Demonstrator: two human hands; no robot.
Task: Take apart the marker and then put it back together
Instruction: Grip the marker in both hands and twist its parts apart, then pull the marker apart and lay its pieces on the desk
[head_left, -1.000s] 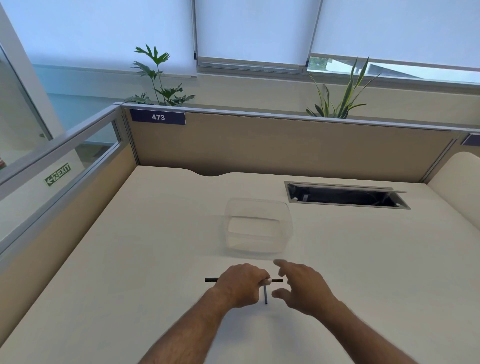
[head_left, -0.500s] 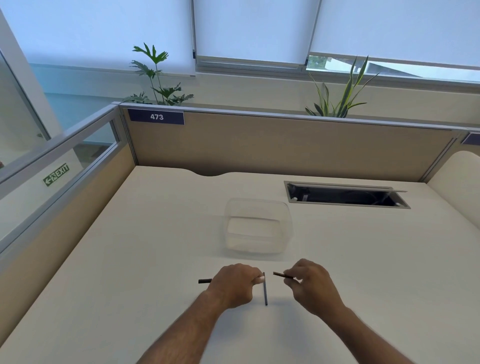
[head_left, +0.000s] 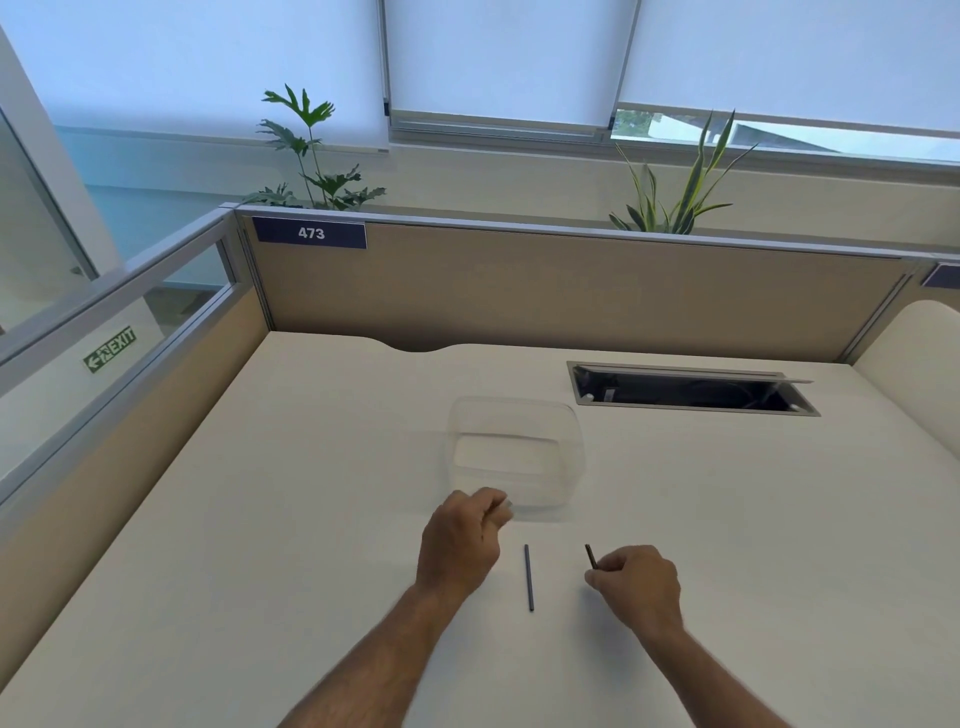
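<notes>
Desk (head_left: 311, 519) under blinds (head_left: 498, 57), plants (head_left: 311, 150)

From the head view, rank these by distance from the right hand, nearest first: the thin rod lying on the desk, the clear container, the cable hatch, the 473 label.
1. Thin rod, on the desk just left of the right hand.
2. Clear container, ahead and left.
3. Cable hatch, farther back, slightly right.
4. 473 label, on the back partition, far left.
</notes>
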